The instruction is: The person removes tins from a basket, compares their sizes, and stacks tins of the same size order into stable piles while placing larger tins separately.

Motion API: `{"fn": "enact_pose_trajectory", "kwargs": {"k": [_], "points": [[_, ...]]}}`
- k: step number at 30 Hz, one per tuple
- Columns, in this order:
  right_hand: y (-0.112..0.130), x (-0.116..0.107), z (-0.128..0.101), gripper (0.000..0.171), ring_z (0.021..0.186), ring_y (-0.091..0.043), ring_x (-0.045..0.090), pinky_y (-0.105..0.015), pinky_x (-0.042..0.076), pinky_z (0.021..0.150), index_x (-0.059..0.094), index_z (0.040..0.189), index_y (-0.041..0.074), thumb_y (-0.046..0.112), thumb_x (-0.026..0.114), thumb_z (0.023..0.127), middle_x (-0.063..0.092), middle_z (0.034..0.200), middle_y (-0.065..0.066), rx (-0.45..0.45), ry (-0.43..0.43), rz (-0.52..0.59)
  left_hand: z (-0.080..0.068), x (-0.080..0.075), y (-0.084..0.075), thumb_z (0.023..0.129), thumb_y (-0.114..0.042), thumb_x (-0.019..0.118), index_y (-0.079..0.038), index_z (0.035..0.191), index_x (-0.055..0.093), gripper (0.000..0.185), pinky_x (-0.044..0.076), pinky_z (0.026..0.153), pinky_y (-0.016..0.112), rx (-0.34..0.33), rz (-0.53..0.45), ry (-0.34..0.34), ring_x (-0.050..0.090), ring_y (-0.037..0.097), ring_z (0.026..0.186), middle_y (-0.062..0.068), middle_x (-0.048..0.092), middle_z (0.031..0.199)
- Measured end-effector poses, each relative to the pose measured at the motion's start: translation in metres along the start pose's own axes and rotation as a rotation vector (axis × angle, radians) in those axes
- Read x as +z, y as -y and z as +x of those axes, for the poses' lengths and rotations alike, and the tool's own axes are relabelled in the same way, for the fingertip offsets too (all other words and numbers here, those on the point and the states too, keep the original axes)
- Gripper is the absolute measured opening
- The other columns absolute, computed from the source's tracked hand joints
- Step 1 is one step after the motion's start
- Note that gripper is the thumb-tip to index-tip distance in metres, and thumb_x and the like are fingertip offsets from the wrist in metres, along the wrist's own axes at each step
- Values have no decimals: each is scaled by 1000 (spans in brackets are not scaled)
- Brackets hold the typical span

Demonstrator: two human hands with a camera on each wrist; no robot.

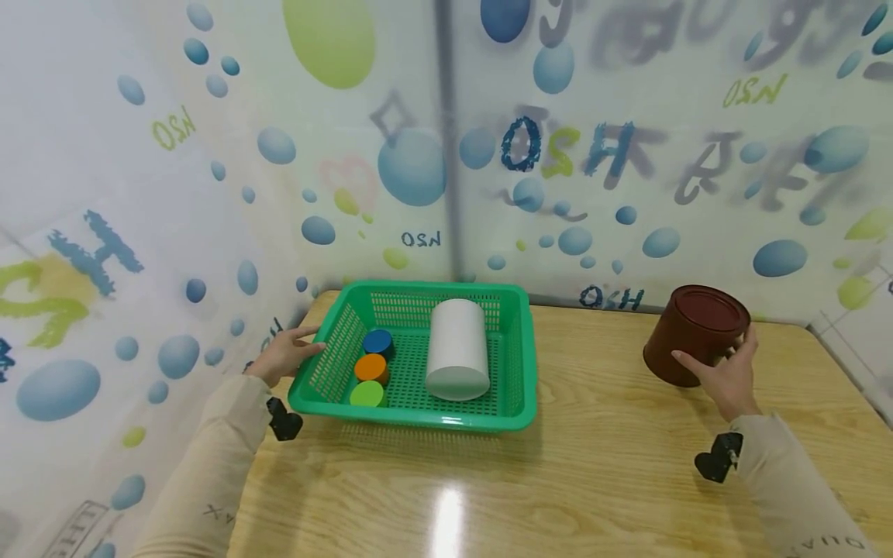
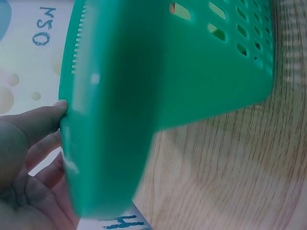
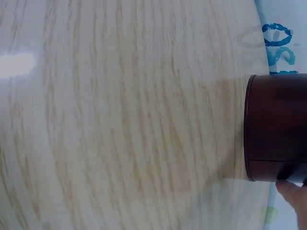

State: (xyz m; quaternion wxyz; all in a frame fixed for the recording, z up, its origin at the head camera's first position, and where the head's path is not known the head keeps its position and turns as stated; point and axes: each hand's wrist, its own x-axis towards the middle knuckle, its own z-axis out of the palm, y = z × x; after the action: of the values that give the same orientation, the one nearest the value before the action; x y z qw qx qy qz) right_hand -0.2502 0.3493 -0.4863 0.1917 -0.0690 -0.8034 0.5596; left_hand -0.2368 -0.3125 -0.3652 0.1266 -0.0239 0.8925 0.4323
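Note:
A green plastic basket (image 1: 519, 349) with slotted sides stands on the table. My left hand (image 1: 284, 356) grips its left rim; in the left wrist view the thumb (image 2: 60, 106) lies at the rim's edge, with the other fingers below it. Inside the basket are a white cylinder (image 1: 456, 341) lying on its side and three small round pieces: blue (image 1: 378, 342), orange (image 1: 372, 367) and green (image 1: 367, 394). At the right, my right hand (image 1: 729, 380) holds a dark brown round canister (image 1: 684, 341), thumb in front and fingers round its right side.
The wood-grain table (image 1: 586, 465) runs back to a wall (image 1: 488, 248) covered with a printed bubble pattern. Another printed wall (image 1: 139, 310) stands close along the left side, next to my left forearm.

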Motion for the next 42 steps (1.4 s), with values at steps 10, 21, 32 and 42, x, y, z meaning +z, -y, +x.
{"fn": "enact_pose_trajectory", "kwargs": {"k": [10, 21, 32, 42], "points": [[-10, -5, 5, 105, 130, -32, 11, -59, 17, 99, -10, 136, 41, 24, 73, 73, 3, 144, -3, -39, 12, -2, -1, 0, -2, 93, -21, 47, -2, 141, 21, 57, 51, 73, 41, -6, 25, -2, 56, 34, 95, 34, 36, 126], [-5, -15, -8, 108, 129, -43, 4, -65, 25, 89, -22, 135, 38, 40, 68, 75, -16, 145, -4, 88, 52, -82, -1, 0, -3, 93, -20, 48, -1, 140, 22, 57, 52, 70, 39, -9, 30, -13, 60, 29, 86, 34, 39, 123], [36, -7, -42, 95, 125, -37, 21, -54, 33, 92, -4, 141, 34, 31, 67, 78, 6, 145, -9, -34, 27, -172, -1, -1, -2, 93, -18, 48, 0, 140, 22, 56, 52, 70, 39, -4, 13, -14, 60, 29, 87, 34, 41, 122], [138, 37, -76, 80, 120, -40, 28, -45, 36, 93, 5, 144, 13, 21, 60, 86, 18, 140, -21, -137, 198, -109, 0, 1, -1, 93, -19, 48, -1, 140, 23, 56, 53, 67, 38, -3, 16, -21, 61, 27, 83, 35, 40, 122]]}}
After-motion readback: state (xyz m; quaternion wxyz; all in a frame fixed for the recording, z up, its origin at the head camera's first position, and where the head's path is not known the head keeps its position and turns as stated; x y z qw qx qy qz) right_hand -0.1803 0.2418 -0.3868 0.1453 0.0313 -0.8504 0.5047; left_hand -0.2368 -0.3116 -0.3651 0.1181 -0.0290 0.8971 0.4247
